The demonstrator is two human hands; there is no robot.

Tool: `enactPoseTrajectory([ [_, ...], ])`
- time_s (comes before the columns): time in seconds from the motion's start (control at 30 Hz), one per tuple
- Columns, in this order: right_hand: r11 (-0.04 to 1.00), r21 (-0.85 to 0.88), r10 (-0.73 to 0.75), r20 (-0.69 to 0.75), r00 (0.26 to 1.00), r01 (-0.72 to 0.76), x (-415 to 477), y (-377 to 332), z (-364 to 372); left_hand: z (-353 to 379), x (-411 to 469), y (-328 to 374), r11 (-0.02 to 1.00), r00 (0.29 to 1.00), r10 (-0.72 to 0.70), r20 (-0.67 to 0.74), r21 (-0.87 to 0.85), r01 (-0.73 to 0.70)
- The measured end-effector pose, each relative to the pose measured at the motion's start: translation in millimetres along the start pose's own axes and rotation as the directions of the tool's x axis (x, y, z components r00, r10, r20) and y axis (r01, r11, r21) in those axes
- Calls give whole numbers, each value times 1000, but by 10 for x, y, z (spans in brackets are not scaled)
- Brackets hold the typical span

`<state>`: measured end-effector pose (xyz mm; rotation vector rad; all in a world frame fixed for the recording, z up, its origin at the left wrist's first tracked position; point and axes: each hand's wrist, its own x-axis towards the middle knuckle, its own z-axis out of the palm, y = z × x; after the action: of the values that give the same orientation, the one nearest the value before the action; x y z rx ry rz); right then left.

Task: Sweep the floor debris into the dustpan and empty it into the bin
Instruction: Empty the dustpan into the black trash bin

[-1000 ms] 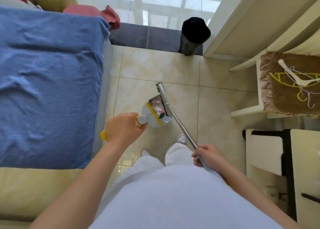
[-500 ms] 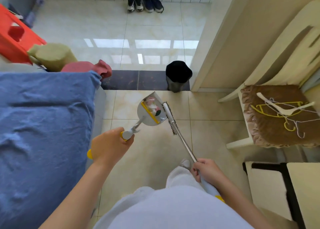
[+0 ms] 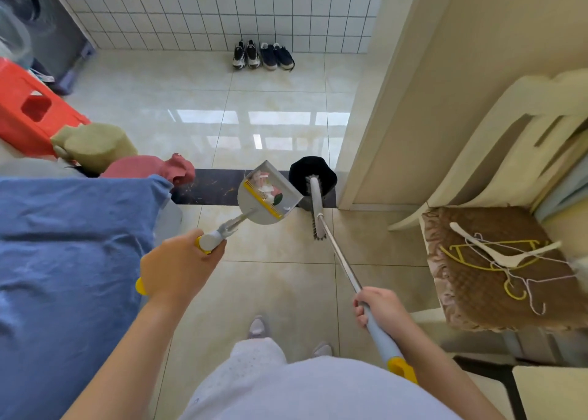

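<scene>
My left hand [image 3: 176,268] grips the yellow-and-grey handle of a grey dustpan [image 3: 269,197], held up off the floor. Pink, white and green debris [image 3: 267,189] lies in the pan behind its yellow comb strip. The pan hangs just left of a black-lined bin [image 3: 313,173] standing by the door frame. My right hand [image 3: 380,310] grips the grey handle of the broom [image 3: 318,208], whose brush head points toward the bin and overlaps its front.
A bed with a blue cover [image 3: 70,260] fills the left side. A chair with a brown cushion [image 3: 496,270] and hangers stands at right. A red stool [image 3: 30,114], two pairs of shoes [image 3: 262,55] by the tiled wall, and glossy floor tiles lie beyond.
The dustpan has been lifted from the floor and carried forward toward the bin. The broom moved with it, its head now at the bin. The view tilted up as I stepped forward.
</scene>
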<state>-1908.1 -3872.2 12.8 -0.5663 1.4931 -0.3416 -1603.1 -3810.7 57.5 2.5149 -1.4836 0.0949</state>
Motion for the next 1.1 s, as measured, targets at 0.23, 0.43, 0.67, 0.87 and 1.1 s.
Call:
enactPoseTrajectory([
  [0.23, 976, 210, 64, -42, 997, -53, 102, -334, 5, 41, 633, 40, 993, 989, 119, -91, 29, -117],
  [0.43, 921, 367, 137, 7, 991, -130, 184, -509, 178, 84, 1071, 163, 945, 944, 321, -83, 89, -313],
  [0.67, 874, 452, 167, 64, 984, -178, 247, -626, 309, 280, 1358, 395, 796, 816, 570, 96, 179, -578],
  [0.87, 897, 423, 138, 11, 990, -129, 325, -688, 366, 439, 1456, 450, 574, 608, 735, 299, 201, -794],
  [1.1, 911, 405, 101, -46, 994, -74, 423, -730, 348, 636, 1251, 435, 387, 443, 762, 472, 217, -896],
])
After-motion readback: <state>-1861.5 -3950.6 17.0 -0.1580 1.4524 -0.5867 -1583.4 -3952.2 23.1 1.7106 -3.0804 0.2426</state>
